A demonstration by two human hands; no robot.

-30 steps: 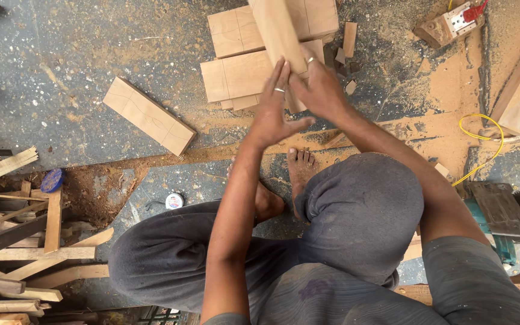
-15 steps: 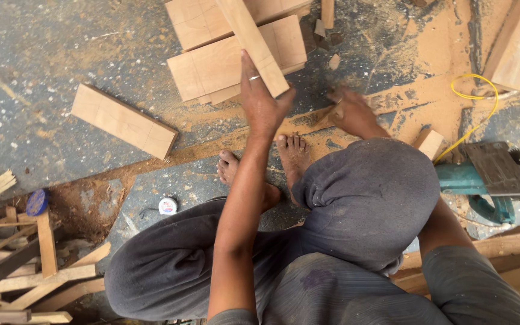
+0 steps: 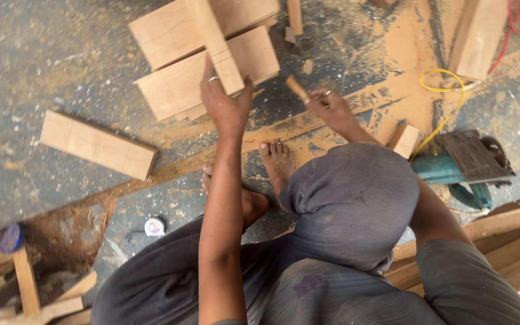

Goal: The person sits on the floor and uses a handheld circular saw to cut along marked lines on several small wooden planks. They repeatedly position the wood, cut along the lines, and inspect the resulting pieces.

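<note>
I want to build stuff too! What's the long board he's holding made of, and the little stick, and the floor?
The long board in the left hand looks like pale, unpainted wood with faint grain. The little stick in the right hand seems to be bare wood too. The floor looks like rough grey concrete, dusted with sawdust.

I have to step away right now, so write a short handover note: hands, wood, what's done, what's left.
Left hand: grips the end of a long plank lying across two boards on the floor.
Right hand: holds a small wood stick, off the floor.
Nearby: a loose board to the left, a small block and a power saw to the right.
Done: boards are cut; sawdust lies around.
Left: the plank is uncut.
</note>
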